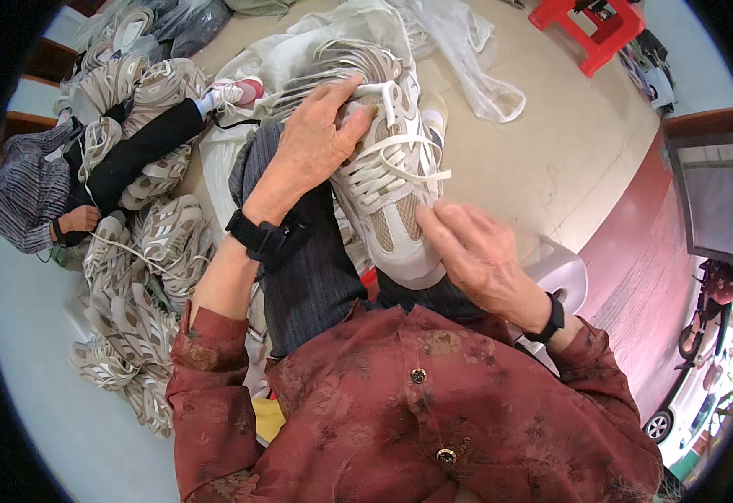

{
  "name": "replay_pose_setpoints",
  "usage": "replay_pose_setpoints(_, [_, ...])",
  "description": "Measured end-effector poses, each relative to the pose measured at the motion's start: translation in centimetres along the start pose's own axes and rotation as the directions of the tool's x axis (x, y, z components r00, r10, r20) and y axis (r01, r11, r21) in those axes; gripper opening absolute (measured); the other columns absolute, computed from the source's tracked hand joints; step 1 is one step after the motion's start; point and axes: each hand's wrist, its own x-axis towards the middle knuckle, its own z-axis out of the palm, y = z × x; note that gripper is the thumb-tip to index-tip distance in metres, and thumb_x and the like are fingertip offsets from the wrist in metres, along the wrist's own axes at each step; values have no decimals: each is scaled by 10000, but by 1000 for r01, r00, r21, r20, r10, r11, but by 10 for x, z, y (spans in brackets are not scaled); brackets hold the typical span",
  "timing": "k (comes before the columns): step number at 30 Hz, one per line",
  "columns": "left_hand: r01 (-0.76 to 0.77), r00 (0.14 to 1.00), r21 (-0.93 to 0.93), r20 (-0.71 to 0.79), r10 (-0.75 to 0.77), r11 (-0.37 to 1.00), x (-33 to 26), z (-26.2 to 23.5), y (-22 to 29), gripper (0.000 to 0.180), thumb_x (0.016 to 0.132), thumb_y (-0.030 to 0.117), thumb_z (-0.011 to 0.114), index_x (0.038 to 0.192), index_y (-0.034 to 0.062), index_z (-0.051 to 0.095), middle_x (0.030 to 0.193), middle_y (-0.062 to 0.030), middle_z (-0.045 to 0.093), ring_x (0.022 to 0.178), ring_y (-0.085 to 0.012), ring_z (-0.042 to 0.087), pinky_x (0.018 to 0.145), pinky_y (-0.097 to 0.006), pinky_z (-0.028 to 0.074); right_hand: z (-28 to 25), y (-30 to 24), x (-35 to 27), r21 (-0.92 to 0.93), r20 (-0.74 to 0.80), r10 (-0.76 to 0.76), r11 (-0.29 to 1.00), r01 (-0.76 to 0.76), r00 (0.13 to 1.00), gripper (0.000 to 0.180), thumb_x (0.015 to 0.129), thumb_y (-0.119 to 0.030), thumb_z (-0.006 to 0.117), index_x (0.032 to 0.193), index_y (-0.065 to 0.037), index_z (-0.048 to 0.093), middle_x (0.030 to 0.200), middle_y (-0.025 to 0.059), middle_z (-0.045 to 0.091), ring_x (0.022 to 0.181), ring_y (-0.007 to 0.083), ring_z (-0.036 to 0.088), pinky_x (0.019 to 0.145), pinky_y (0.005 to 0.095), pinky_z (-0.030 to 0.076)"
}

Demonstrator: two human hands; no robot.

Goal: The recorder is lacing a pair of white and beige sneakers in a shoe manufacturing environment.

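Note:
A beige and white sneaker (396,225) lies over my lap, its toe toward me. Across its upper run flat cream shoelaces (372,178), with a loose length crossing to the right. My left hand (316,138) grips the sneaker at its ankle opening, thumb by the tongue. At the shoe's right side, near the lower lace rows, my right hand (473,251) pinches with thumb and forefinger on what looks like the shoelace. The fingertips partly hide the pinched piece. Part of a second shoe (433,117) shows just behind on the right.
A white plastic sack (299,46) with several sneakers lies ahead. More sneakers (123,310) are heaped at left, where another person's hand (77,220) holds a lace. A red stool (588,33) stands far right, a pale plastic seat (563,272) beside my right wrist.

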Motion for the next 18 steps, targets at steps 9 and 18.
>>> replay_pose_setpoints(9, [-42, 999, -75, 5, 43, 996, 2, -1, -3, 462, 933, 269, 565, 1322, 23, 532, 1178, -146, 614, 933, -210, 592, 853, -306, 464, 21, 1, -11, 112, 42, -7, 994, 2, 999, 323, 744, -50, 571, 1060, 9, 536, 952, 97, 532, 752, 239, 608, 616, 336, 509])
replay_pose_setpoints(18, [219, 975, -494, 81, -206, 842, -1, -23, -14, 357, 973, 224, 497, 1230, 8, 619, 998, 7, 614, 915, -97, 522, 841, -232, 428, 6, 4, -7, 185, 179, 97, 974, -130, 979, 442, 737, 15, 586, 1172, -21, 514, 975, 134, 546, 756, 311, 622, 618, 386, 507])
